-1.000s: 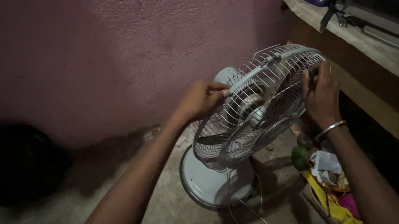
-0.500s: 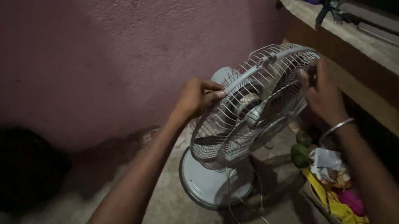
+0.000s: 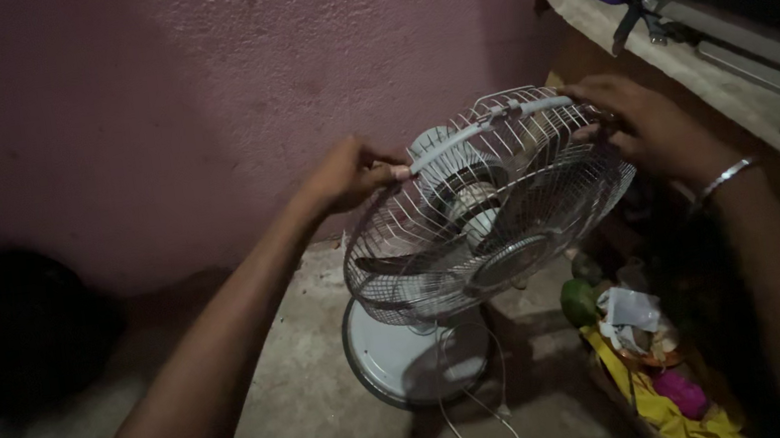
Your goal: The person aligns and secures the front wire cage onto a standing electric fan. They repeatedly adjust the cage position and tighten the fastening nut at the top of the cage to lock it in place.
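Fan (image 3: 480, 217) stands on the floor (image 3: 325, 408) by the pink wall; left hand (image 3: 349, 174) and right hand (image 3: 643, 120) fingers clamp its grille rim from opposite sides. Bag (image 3: 669, 393) nearby holds scraps.

Dim, grainy – dark shadows at edges
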